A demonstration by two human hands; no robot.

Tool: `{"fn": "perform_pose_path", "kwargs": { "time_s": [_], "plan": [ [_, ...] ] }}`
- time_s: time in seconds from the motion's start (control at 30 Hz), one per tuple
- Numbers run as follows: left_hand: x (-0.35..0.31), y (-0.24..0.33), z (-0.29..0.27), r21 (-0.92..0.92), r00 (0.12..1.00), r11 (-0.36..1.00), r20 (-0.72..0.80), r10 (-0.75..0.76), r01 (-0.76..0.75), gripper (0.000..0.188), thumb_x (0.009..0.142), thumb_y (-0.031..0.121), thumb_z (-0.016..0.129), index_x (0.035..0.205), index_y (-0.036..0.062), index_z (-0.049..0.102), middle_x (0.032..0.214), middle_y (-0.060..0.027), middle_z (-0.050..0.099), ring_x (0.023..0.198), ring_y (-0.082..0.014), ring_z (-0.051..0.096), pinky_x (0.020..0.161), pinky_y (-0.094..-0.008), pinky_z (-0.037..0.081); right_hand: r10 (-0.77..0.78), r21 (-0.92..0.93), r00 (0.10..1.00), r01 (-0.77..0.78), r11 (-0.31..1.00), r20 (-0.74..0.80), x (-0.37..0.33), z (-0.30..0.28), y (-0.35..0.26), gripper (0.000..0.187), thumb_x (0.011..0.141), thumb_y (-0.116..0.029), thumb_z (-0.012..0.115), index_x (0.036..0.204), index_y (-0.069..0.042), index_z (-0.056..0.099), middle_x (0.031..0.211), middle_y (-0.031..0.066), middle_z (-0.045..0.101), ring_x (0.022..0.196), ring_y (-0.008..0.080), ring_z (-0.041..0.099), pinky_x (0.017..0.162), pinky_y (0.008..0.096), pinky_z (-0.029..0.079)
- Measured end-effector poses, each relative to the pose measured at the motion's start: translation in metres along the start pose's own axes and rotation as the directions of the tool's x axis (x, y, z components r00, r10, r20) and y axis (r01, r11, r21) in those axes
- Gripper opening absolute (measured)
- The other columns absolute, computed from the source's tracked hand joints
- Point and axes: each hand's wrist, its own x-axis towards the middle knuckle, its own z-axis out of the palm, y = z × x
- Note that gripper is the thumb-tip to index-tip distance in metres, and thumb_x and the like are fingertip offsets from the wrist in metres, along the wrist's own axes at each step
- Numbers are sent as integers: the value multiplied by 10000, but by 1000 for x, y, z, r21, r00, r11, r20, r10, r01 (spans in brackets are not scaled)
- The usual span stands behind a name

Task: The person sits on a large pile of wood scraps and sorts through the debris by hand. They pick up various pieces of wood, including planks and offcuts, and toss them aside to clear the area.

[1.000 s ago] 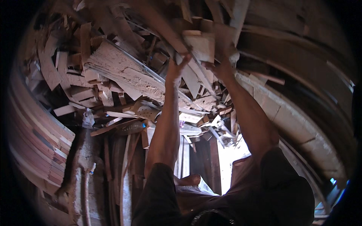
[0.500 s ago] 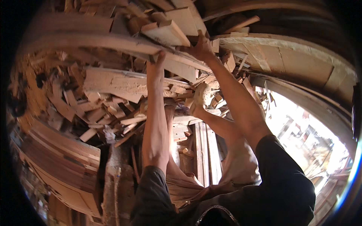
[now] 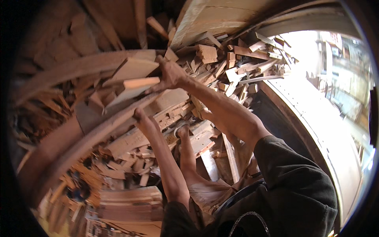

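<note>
A long wooden board (image 3: pixel 94 134) slants from the lower left up to my hands, its near edge raised toward me. My left hand (image 3: pixel 147 123) is closed on that near edge, with the fingertips hidden behind the wood. Pale wood offcuts (image 3: pixel 132 69) lie stacked on top of the board by its upper end. My right hand (image 3: pixel 172 77) is wrapped round the ends of these offcuts, thumb above and fingers below. Part of its grip is hidden, so whether it also bears on the board I cannot tell.
Scrap wood (image 3: pixel 252 63) is heaped beyond my hands and around my feet. A thick beam (image 3: pixel 130 142) lies below my left hand. Stacked planks (image 3: pixel 130 205) stand at lower left. A large panel (image 3: pixel 209 23) rises at the back, and bright daylight enters at right.
My view has turned to the right, so the heap and doorway have shifted. Both hands stay on the board and offcuts, which now slant down to the left. My left hand sits lower than before.
</note>
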Motion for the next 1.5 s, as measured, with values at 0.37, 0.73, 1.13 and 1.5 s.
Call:
{"fn": "perform_pose_path", "kwargs": {
  "time_s": [0.37,0.73,1.13,1.5],
  "plan": [
    [-91,108,18,-86,932,931,-106,346,-356,821,849,592,502,1417,54,250,1433,-181,295,1306,-338,332,1106,-473,267,-64,125,941,23,992,332,-50,-14,-131,775,615,-609,727,940,15,403,685,146,591,695,383,600,627,466,497],
    [-141,198,1,-197,875,853,-79,478,-484,880,832,628,498,1446,84,181,1447,-194,266,1317,-374,299,1114,-510,229,-367,144,926,377,915,-91,-76,-39,-255,608,580,-399,726,931,23,464,815,160,580,836,341,587,783,397,457],
    [-232,260,38,-174,880,869,-205,427,-462,774,865,607,449,1403,78,275,1398,-161,323,1281,-301,347,1068,-467,295,-476,-34,880,476,879,11,-114,-128,-341,511,635,-278,642,991,63,507,729,116,597,787,282,609,744,384,462],
    [-293,145,164,-492,983,855,-161,92,-161,739,891,570,409,1405,58,266,1399,-127,328,1284,-258,351,1056,-423,305,-173,-232,815,351,907,553,-121,-275,-252,507,682,-267,666,1006,82,492,729,134,608,755,267,609,723,400,507]
  ]
}}
